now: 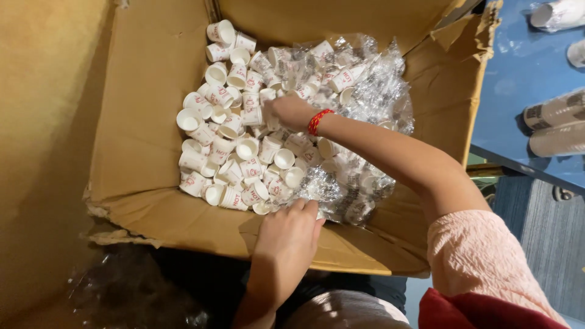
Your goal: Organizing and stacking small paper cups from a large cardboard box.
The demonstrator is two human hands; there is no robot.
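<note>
Cardboard walls of a large open box (152, 91) frame nearly the whole view, its flaps torn along the near edge and at the far right corner. Inside lies a heap of small white paper cups (231, 152) with red print, many tipped on their sides, some mouth-up, filling the left and middle of the box floor. Crinkled clear plastic wrappers (378, 91) are bunched along the right side of the heap and trail down toward the near wall, with some cups still caught in them.

The right hand (291, 111) reaches in from the right, a red band (319, 120) around its wrist and a pink sleeve (481, 262) at the upper arm. Its fingers are buried among the cups near the middle of the pile and curl downward; whether this grip has closed on a cup I cannot tell, since the fingertips are hidden.

The left hand (286, 234) comes up from below, resting over the near cardboard wall. Its fingertips touch the edge of the plastic and the nearest cups; the fingers lie fairly flat, and the grip looks released, pressing rather than grasping.

To the right of the box, a blue tabletop (524, 79) carries stacks of larger paper cups (557, 122) lying on their sides, well apart from both hands.
</note>
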